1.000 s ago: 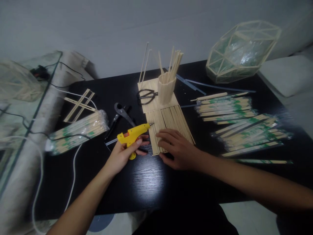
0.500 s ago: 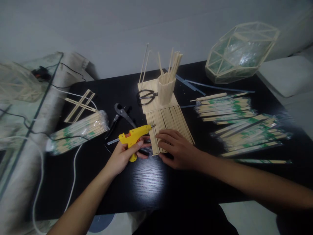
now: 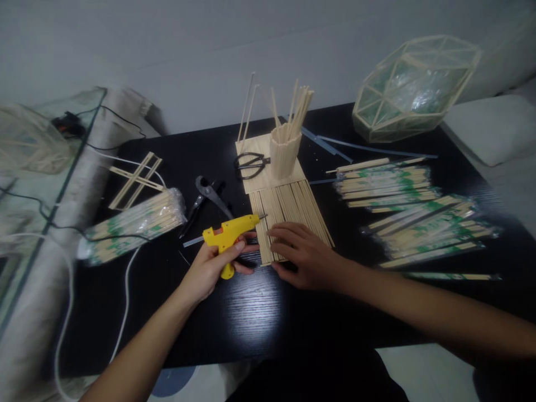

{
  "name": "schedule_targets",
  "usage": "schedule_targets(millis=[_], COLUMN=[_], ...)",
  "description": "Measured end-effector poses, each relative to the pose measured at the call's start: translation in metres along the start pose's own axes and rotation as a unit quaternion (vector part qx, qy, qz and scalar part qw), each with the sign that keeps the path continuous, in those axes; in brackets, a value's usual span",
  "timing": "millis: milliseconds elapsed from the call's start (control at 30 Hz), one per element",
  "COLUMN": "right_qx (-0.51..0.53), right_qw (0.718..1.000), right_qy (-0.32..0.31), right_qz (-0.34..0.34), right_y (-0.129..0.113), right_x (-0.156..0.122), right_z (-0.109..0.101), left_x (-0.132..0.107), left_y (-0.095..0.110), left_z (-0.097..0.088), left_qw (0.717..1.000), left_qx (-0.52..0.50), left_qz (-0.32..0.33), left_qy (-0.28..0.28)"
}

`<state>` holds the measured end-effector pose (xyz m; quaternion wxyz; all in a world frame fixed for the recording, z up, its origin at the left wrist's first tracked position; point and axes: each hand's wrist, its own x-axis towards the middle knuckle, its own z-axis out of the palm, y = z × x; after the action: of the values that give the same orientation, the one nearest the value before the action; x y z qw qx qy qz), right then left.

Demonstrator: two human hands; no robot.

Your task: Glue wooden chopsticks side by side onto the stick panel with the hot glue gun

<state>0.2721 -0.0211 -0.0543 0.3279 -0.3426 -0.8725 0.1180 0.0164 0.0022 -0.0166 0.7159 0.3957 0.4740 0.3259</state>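
Observation:
My left hand (image 3: 213, 268) is wrapped round the handle of a yellow glue gun (image 3: 228, 231), its nozzle pointing right over the left edge of a row of wooden sticks (image 3: 293, 209). A clear glue stick (image 3: 193, 242) pokes out of the gun's back. My right hand (image 3: 304, 254) rests on the near part of the row, fingers stretched out and slightly bent. Behind the row lies a flat wooden panel (image 3: 255, 144). It carries black-handled scissors (image 3: 251, 166) and a wooden stick cup (image 3: 285, 153) with several loose sticks standing in it.
Pliers (image 3: 211, 195) lie left of the panel, near a bag of chopsticks (image 3: 136, 226) and crossed sticks (image 3: 136, 181). Wrapped chopsticks (image 3: 427, 223) are piled at right. A faceted stick frame (image 3: 414, 89) stands at the back right. A white cable (image 3: 128, 296) crosses the left side.

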Motion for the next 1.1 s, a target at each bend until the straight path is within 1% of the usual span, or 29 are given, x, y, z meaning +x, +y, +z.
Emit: schedule_targets(millis=[100,300,533,633,767,1100], right_qx=[0.004,0.014,0.02,0.016,0.014,-0.004], right_qw=[1.0,1.0,1.0,1.0,1.0,1.0], right_qy=[-0.009,-0.006,-0.016,-0.011,-0.008,-0.014], right_qz=[0.007,0.005,0.014,0.012,0.011,0.024], right_y=[-0.0002,0.0006,0.0003,0.0004,0.0,-0.0006], right_x=[-0.0001,-0.0004,-0.0011,-0.0012,-0.0009,-0.0021], right_z=[-0.0003,0.0002,-0.0006,-0.0005,-0.0008,-0.0015], left_x=[0.0001,0.0012,0.0005,0.0004,0.0008,0.0006], left_y=[0.0,-0.001,0.0001,-0.0002,-0.0014,-0.0018], left_z=[0.0004,0.0007,0.001,0.0003,-0.0003,-0.0008], left_qw=[1.0,1.0,0.999,0.999,0.999,1.0], left_qx=[0.004,0.016,0.03,0.033,0.03,0.018], left_qz=[0.004,0.005,0.007,0.006,0.009,0.016], left_qy=[0.003,0.015,0.007,0.01,0.015,0.002])
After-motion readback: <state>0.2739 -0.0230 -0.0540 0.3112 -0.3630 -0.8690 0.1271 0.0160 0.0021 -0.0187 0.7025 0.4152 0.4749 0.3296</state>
